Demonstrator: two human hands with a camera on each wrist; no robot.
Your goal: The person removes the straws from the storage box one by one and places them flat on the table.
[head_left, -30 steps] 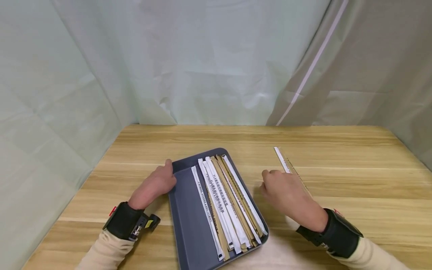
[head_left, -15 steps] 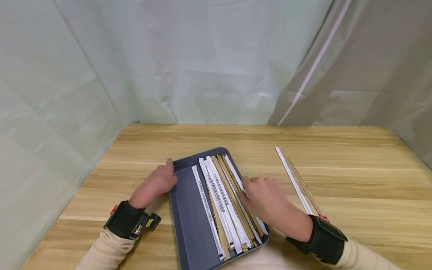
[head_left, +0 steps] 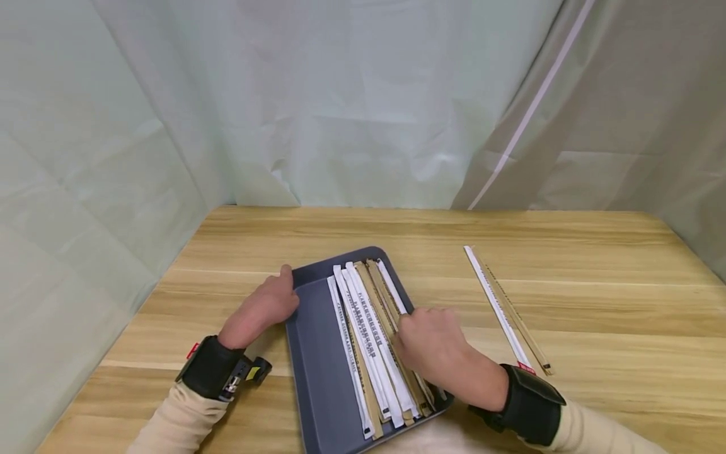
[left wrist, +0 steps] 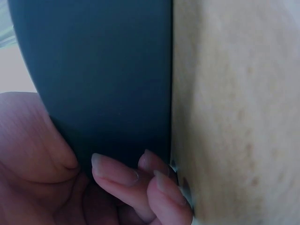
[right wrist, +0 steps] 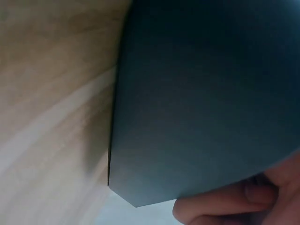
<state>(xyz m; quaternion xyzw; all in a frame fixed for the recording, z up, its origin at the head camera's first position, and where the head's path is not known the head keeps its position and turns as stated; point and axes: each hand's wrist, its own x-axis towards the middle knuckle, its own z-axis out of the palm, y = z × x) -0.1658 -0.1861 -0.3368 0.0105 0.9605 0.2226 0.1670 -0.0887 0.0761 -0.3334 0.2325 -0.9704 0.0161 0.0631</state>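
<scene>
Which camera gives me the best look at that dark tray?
The head view: it shows the dark tray from above, with its inside and most of its rim, though cropped below. The left wrist view shows only its outer side, close up, by the left hand; the right wrist view likewise, by the right hand.

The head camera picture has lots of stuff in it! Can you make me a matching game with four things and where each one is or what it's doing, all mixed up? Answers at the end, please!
Things
1. left hand
2. right hand
3. dark grey rectangular tray
4. pair of long, thin paper packets, one white, one brown

Clues
A. on the light-brown wooden table, right of the tray
B. over the tray's right edge
C. holding a bunch of white and brown packets
D. at the tray's left edge

Pairs: 1-D, 2-B, 3-C, 4-A
</scene>
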